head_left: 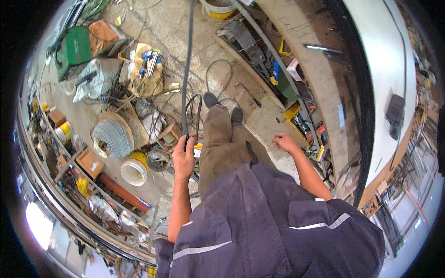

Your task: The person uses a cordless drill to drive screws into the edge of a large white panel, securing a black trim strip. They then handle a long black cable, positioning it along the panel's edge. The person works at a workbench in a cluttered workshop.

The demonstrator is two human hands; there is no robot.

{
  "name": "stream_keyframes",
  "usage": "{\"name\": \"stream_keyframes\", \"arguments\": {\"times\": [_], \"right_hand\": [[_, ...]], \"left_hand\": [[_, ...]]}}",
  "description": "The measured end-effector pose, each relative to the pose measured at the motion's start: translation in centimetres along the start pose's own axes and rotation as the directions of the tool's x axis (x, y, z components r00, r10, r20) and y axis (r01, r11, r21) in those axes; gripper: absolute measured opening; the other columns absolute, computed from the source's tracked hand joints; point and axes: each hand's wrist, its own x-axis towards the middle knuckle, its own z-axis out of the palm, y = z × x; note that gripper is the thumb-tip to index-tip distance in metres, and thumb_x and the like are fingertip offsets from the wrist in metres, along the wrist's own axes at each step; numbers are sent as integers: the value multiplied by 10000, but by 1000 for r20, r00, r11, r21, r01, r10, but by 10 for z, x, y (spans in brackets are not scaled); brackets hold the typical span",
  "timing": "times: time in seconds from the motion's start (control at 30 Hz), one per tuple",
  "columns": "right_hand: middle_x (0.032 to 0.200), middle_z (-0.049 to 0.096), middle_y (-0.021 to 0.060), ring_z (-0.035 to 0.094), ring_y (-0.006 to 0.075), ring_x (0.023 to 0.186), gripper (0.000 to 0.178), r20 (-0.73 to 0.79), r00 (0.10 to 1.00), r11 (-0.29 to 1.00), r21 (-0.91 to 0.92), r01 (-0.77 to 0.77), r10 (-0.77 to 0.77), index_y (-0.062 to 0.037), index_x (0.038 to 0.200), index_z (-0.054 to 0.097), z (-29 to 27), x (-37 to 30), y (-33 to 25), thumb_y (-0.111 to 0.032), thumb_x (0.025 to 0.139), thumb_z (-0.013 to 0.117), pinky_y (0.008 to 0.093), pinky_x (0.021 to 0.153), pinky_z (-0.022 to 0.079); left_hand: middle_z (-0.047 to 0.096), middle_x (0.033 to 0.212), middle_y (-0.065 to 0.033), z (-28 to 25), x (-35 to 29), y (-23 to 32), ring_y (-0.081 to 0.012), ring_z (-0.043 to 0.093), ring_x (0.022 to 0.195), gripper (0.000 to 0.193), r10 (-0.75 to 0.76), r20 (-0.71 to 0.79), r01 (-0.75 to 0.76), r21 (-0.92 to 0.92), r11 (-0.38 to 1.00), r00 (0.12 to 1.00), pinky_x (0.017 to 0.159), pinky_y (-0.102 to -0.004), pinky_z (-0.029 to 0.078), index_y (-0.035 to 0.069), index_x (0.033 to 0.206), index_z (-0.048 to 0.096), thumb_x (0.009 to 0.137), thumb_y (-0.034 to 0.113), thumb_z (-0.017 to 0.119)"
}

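My left hand (183, 156) is closed around a long dark strip (187, 69), perhaps a cable or hose. From my fingers the strip runs up past the top of the view, and a black loop (199, 104) bends beside it just right of the hand. What lies inside the grip is partly hidden. Out to the right, my right hand (284, 142) has its fingers curled in and shows nothing in them. The nearest thing to it is a yellow bin (293, 111) of small parts on the low shelf.
A spool of grey cable (116, 136), a white bucket (134, 172) and a green metal case (74, 52) stand on the left. Loose cables (219, 69) lie around my feet. A white panel (387, 51) and a curved bench edge (320, 69) border the right side.
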Motion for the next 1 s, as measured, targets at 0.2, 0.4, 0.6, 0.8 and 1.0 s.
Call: {"name": "stream_keyframes", "arguments": {"times": [0.2,0.4,0.6,0.8,1.0], "right_hand": [[845,739,188,728,299,730,275,18,1000,943,-332,-11,18,-23,1020,762,26,109,48,-207,845,658,400,726,578],[963,749,198,728,352,918,302,-60,993,777,-628,41,-101,-15,1062,749,67,255,123,-190,832,662,436,833,567],[1018,710,241,657,418,1033,318,-113,967,759,-643,102,-226,-19,1050,732,97,434,138,-211,804,674,482,907,529],[1010,698,241,684,407,1027,272,-247,888,631,-773,60,-388,-20,1071,713,127,562,115,-186,857,691,504,890,557],[1076,716,213,713,375,995,214,-202,932,480,-876,-34,-302,-43,1066,728,137,650,156,-142,916,613,512,852,579]], "left_hand": [[661,1005,-132,33,19,-108,-269,640,893,219,114,-35,-101,273,957,993,783,-385,489,21,1155,683,1014,162,593],[596,1028,-160,63,88,-193,-341,611,976,162,164,-7,-152,342,927,986,857,-392,484,21,1105,684,971,67,606],[627,1060,-153,77,185,-267,-322,619,1025,154,206,-81,-158,396,904,975,926,-374,477,8,1088,689,965,50,605],[636,1064,-134,61,253,-296,-274,618,1037,125,335,-267,-197,434,879,904,948,-344,464,-17,1053,668,971,-12,574],[616,1318,-165,54,282,-314,-258,605,1135,169,402,-402,-190,472,861,822,971,-345,456,-14,1086,681,1012,88,568]]}}
